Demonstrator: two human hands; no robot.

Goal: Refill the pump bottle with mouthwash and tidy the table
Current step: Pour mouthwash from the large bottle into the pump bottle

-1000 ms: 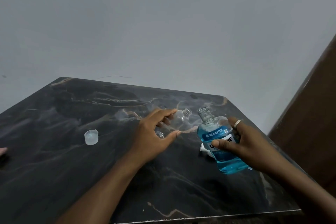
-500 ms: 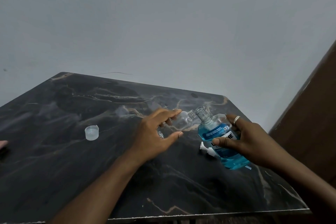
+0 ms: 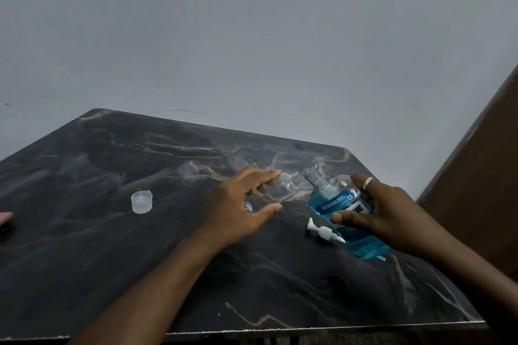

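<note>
A person's two bare hands work over a dark marbled table [image 3: 112, 274] set against a plain grey wall.

The left hand [image 3: 238, 210] grips a small clear pump bottle [image 3: 283, 186], fingers over the top and thumb beneath. The bottle is held off upright, with its open threaded neck pointing right, probably to present the narrow mouth to the larger bottle. It looks empty; no colour shows inside.

The right hand [image 3: 384, 213], with a ring [image 3: 368, 182] on one finger, wraps around a clear mouthwash bottle [image 3: 336, 202] at its blue label. This bottle leans to the left, its uncapped neck just beside the small bottle's neck. The two mouths are close, though whether they touch cannot be told. Blue liquid fills the body up to the shoulder and the neck is clear. No stream is visible, so pouring appears not to have begun.

A white pump head [image 3: 323, 231] lies on its side on the table just in front of the mouthwash bottle, likely set aside to leave the small bottle open for filling. A translucent cap [image 3: 141, 201], probably from the mouthwash bottle, sits well apart to the left, out of the hands' way.
</note>
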